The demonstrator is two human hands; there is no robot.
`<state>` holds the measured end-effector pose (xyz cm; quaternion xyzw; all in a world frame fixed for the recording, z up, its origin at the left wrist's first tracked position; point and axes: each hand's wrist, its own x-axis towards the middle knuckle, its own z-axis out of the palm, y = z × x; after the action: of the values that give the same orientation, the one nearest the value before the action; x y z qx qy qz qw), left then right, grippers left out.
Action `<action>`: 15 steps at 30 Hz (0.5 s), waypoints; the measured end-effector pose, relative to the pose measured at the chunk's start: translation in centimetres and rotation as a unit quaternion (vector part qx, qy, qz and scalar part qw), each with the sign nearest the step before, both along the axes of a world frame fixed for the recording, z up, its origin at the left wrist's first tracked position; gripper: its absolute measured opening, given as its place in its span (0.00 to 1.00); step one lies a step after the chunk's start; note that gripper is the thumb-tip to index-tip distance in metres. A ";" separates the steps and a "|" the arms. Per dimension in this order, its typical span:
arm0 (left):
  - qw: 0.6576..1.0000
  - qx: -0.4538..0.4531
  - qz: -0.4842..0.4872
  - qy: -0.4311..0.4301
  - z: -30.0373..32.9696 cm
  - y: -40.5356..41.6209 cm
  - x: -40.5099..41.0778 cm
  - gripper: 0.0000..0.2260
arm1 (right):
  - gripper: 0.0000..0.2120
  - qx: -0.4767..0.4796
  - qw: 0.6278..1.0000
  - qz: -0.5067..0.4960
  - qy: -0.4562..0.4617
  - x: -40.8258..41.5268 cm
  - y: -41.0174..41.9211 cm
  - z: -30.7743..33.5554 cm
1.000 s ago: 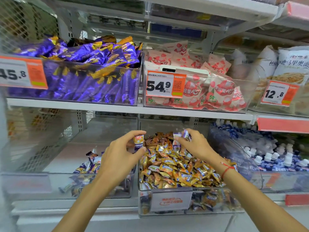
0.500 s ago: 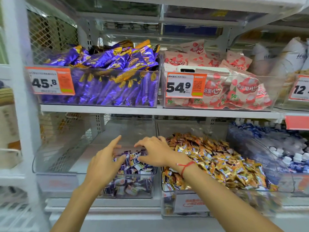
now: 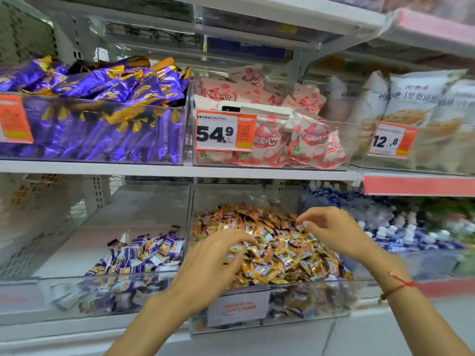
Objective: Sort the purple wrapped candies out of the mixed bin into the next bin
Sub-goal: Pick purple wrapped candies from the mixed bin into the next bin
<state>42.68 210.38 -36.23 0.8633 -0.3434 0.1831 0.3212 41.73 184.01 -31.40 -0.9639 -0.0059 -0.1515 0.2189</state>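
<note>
Our left hand [image 3: 213, 263] loosely spread over the mixed bin [image 3: 270, 304], our right hand [image 3: 331, 232] pinching at wrappers near its back, purple candies [image 3: 144, 255] heaped every which way at the next bin's [image 3: 77, 299] front right corner

price tag [image 3: 226, 132] "54.9", price tag [image 3: 392, 140] "12.8", pink packets [image 3: 314, 136] "50%"

I saw open room in the back of the lower-left bin [image 3: 38, 291]; the shelf board [image 3: 180, 172] above limited entry from the top.
</note>
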 end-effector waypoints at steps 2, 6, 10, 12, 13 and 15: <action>0.997 0.027 -0.062 0.039 -0.2 -2.6 0.6 0.13 | 0.09 0.035 0.998 -0.040 -0.017 -0.5 -2.7 -0.3; 0.973 0.154 -0.150 0.088 -0.3 -9.1 2.6 0.17 | 0.08 0.064 0.990 -0.108 -0.060 -0.5 -5.7 -1.9; 0.936 0.303 -0.164 0.070 -1.3 -13.6 5.0 0.20 | 0.16 -0.013 0.992 -0.119 -0.046 -0.4 -6.3 -5.0; 0.935 0.313 -0.150 0.068 -1.4 -13.7 6.4 0.21 | 0.17 -0.031 0.994 -0.101 -0.023 -0.6 -6.0 -6.0; 0.941 0.302 -0.139 0.061 -1.3 -13.2 7.0 0.20 | 0.17 -0.041 0.994 -0.101 -0.020 -0.7 -5.9 -6.2; 0.956 0.272 -0.104 0.031 -1.2 -11.7 7.9 0.19 | 0.17 -0.053 0.993 -0.102 -0.019 -0.8 -6.1 -6.3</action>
<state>50.55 198.70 -37.46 0.8830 -0.4577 0.0212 0.1020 40.89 177.94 -37.67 -0.9667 0.0804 -0.1904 0.1511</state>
